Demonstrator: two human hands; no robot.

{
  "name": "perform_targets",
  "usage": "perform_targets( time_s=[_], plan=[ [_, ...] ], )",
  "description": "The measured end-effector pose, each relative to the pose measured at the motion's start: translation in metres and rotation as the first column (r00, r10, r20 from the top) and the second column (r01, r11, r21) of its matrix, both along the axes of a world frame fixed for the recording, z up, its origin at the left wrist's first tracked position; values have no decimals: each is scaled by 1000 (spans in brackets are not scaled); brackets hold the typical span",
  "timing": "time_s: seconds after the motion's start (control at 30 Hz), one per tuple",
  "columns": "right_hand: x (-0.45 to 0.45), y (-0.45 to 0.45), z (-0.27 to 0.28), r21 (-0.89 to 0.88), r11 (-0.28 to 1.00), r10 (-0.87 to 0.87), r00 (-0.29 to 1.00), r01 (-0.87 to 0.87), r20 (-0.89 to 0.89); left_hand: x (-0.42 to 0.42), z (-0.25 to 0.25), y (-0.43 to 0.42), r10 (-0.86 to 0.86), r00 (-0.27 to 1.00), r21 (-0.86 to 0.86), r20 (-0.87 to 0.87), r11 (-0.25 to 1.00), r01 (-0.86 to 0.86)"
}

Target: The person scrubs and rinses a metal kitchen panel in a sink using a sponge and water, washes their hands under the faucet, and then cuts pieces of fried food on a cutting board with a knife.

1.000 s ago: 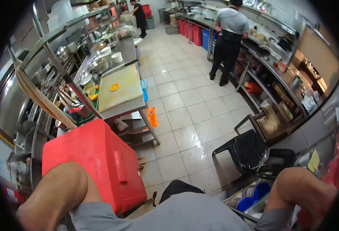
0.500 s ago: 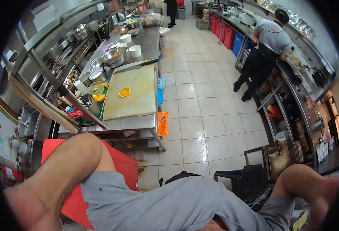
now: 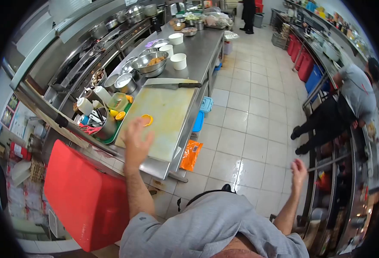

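Observation:
My left hand (image 3: pixel 138 142) is open, fingers spread, over the near-left part of the yellowed cutting board (image 3: pixel 168 127). Its fingertips are by a cut orange piece (image 3: pixel 147 119) on the board; I cannot tell whether they touch it. A large knife (image 3: pixel 172 84) with a dark handle lies across the board's far edge. My right hand (image 3: pixel 299 171) is raised over the floor at the right, holding nothing, its fingers loosely apart. Left of the board, more cut orange (image 3: pixel 120 115) sits near a green plastic container (image 3: pixel 118 102).
Steel bowls (image 3: pixel 150 64) and white tubs (image 3: pixel 178 61) stand beyond the board. A metal container (image 3: pixel 105 124) holds utensils. A red lidded bin (image 3: pixel 82 193) stands at my left. At the right, a co-worker (image 3: pixel 348 103) faces the other counter. Orange packaging (image 3: pixel 191 155) hangs by the table's side.
My view has turned left and closer to the table. My left hand has come forward from the lower left to the orange piece; my right hand has come forward from the right edge.

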State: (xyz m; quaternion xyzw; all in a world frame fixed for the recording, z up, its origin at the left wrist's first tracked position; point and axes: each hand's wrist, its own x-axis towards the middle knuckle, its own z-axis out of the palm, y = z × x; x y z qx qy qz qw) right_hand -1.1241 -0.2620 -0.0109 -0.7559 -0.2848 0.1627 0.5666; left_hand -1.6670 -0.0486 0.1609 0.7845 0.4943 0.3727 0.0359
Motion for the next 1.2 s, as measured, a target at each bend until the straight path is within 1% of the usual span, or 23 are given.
perform_targets(
  time_s=[0.07, 0.13, 0.17, 0.23, 0.27, 0.33, 0.37, 0.43, 0.47, 0.53, 0.6, 0.63, 0.7, 0.77, 0.83, 0.87, 0.9, 0.97, 1.03, 1.07, 1.1, 1.13, 1.2],
  plan=[
    [-1, 69, -4, -45, 957, 286, 958, -286, 4, 16, -63, 5, 24, 919, -159, -393, 983, -93],
    [-16, 139, 11, -173, 856, 499, 866, -487, 31, 36, -122, 19, -134, 979, -525, -156, 850, 33],
    [-27, 171, 17, -184, 803, 584, 810, -566, 57, 52, -128, 27, -107, 982, -527, -155, 850, 10],
    [-51, 234, 27, -193, 683, 729, 676, -705, 110, 87, -136, 45, -105, 986, -532, 129, 832, 158],
    [-64, 264, 31, -192, 616, 787, 601, -764, 137, 99, -134, 54, -79, 989, -534, 128, 834, 136],
    [-91, 320, 39, -148, 462, 876, 426, -874, 225, 116, -120, 76, 19, 994, -393, 104, 919, 23],
    [-105, 344, 45, -146, 442, 886, 405, -885, 227, 118, -113, 92, 26, 993, -347, 112, 938, 14],
    [-129, 390, 59, -203, 312, 935, 262, -928, 240, 118, -103, 121, 88, 986, -293, 143, 955, -43],
    [-136, 415, 59, -201, 300, 937, 248, -932, 247, 116, -102, 139, 124, 977, -244, 176, 967, -79],
    [-148, 456, 54, -225, 243, 935, 166, -944, 312, 107, -108, 174, 157, 968, -242, 196, 964, -107],
    [-154, 496, 44, -246, 243, 920, 142, -938, 366, 102, -110, 217, 278, 933, -312, 229, 929, -200],
    [-158, 509, 37, -261, 244, 908, 125, -934, 401, 100, -112, 234, 291, 928, -325, 233, 923, -208],
    [-169, 544, 37, -291, 209, 901, 68, -934, 428, 96, -109, 283, 420, 844, -372, 333, 881, -292],
    [-181, 571, 32, -346, 175, 898, 4, -922, 441, 84, -126, 338, 508, 717, -383, 478, 855, -350],
    [-198, 592, 25, -366, 121, 902, -52, -923, 428, 70, -131, 386, 542, 471, -506, 696, 836, -214],
    [-207, 604, 23, -381, 89, 895, -95, -920, 437, 64, -130, 409, 579, 392, -544, 715, 813, -206],
    [-214, 614, 20, -420, 7, 900, -177, -907, 398, 57, -129, 428, 614, 309, -582, 727, 789, -197],
    [-224, 629, 16, -445, -37, 863, -253, -895, 436, 53, -120, 457, 643, 220, -624, 734, 766, -155],
    [-230, 643, 10, -468, -98, 812, -342, -878, 473, 45, -118, 478, 671, 253, -648, 697, 740, -180],
    [-231, 650, 7, -475, -186, 850, -383, -860, 361, 40, -116, 484, 689, 223, -658, 689, 724, -205],
    [-231, 656, 4, -475, -272, 872, -423, -837, 245, 36, -115, 490, 703, 250, -666, 666, 711, -226],
    [-229, 662, 2, -476, -306, 858, -455, -824, 236, 34, -114, 492, 715, 278, -672, 642, 699, -245],
    [-225, 676, 1, -508, -246, 871, -418, -825, 258, 35, -114, 500, 759, 234, -700, 608, 651, -293]
  ],
)
